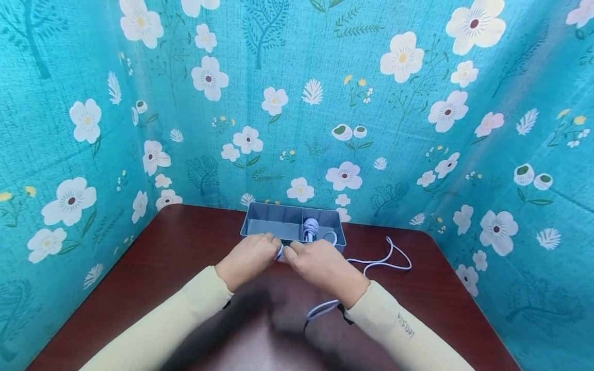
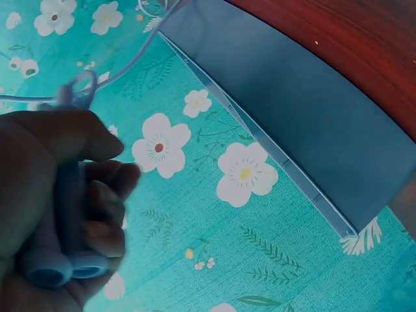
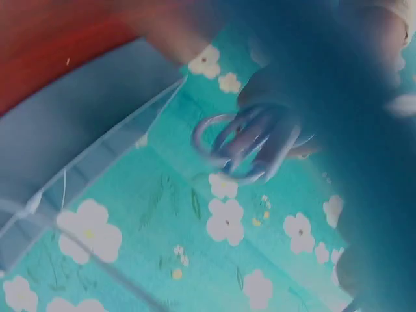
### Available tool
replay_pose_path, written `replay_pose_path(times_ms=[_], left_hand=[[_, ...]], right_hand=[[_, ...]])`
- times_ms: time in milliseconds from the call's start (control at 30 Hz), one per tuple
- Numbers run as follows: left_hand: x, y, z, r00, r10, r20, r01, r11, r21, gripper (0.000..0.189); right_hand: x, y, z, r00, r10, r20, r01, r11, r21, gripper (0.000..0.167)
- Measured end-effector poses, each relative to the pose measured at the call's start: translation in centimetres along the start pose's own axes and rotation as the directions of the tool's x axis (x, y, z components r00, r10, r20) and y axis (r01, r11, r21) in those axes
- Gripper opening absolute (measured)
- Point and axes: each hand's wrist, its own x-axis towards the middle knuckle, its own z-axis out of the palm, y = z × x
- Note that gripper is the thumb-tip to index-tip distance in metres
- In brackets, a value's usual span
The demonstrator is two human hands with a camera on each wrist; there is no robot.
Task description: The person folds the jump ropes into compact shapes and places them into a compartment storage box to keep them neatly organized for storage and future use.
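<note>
My left hand (image 1: 252,255) grips a pair of pale lavender tube handles (image 2: 68,214), seemingly a jump rope's, side by side with their hollow ends showing in the left wrist view. Loops of the cord (image 3: 244,146) hang by that hand in the right wrist view. Close beside it, my right hand (image 1: 322,265) has curled fingers and appears to hold the cord, though the grip itself is hidden. A broad blurred blue shape (image 3: 370,162) blocks much of the right wrist view. More cord (image 1: 394,265) trails over the table to the right.
Just beyond the hands stands a grey-blue divided tray (image 1: 274,226). A wound pale bundle (image 1: 310,228) leans in its right part. A cord loop (image 1: 322,308) hangs below my right wrist. Flowered turquoise cloth (image 1: 297,103) surrounds the dark red table (image 1: 185,232).
</note>
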Motion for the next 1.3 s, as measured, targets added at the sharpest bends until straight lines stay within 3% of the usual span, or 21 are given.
replay_pose_path(times_ms=[100,300,433,533,667,733,833,933,1033,1200,1300], left_hand=[[0.0,0.0,-0.4,1.000,0.016,-0.015,-0.016,1.000,-0.008,0.009],[0.4,0.2,-1.0,0.995,0.068,-0.075,-0.061,0.993,0.097,0.015],[0.3,0.5,-1.3,0.993,0.083,-0.079,-0.077,0.995,0.069,0.011],[0.4,0.7,-1.8,0.989,0.110,-0.097,-0.109,0.994,0.013,0.011],[0.5,1.1,-2.4,0.981,0.148,-0.123,-0.151,0.988,-0.013,0.019],[0.4,1.3,-2.5,0.981,0.148,-0.126,-0.153,0.988,-0.027,0.026],[0.3,1.6,-2.6,0.982,0.135,-0.130,-0.142,0.989,-0.041,0.041],[0.3,1.8,-2.4,0.984,0.113,-0.140,-0.120,0.992,-0.044,0.049],[0.2,1.9,-2.2,0.983,0.101,-0.152,-0.106,0.994,-0.023,0.047],[0.0,1.8,-2.1,0.984,0.115,-0.138,-0.110,0.993,0.040,0.028],[0.2,1.6,-2.3,0.978,0.149,-0.146,-0.142,0.988,0.052,0.022]], right_hand=[[-0.1,1.0,-0.3,1.000,0.001,-0.027,0.000,1.000,0.018,0.009],[0.0,2.2,-0.3,0.994,0.043,-0.098,-0.033,0.995,0.098,0.008],[-0.3,3.1,0.4,0.985,0.109,-0.136,-0.077,0.971,0.224,0.012],[-0.7,4.0,0.9,0.978,0.182,-0.103,-0.126,0.906,0.403,0.012],[-1.1,4.6,1.6,0.962,0.260,-0.078,-0.151,0.753,0.641,0.012],[-1.4,4.5,2.0,0.952,0.297,-0.071,-0.159,0.681,0.715,0.012],[-1.5,4.2,2.7,0.932,0.358,-0.051,-0.190,0.607,0.772,0.010],[-1.7,3.9,3.3,0.911,0.412,-0.015,-0.243,0.567,0.787,0.009],[-1.9,3.7,3.6,0.901,0.434,0.015,-0.280,0.554,0.784,0.008],[-2.0,4.1,3.6,0.914,0.405,0.033,-0.266,0.537,0.800,0.008],[-2.0,4.7,3.7,0.919,0.388,0.075,-0.268,0.473,0.839,0.007]])
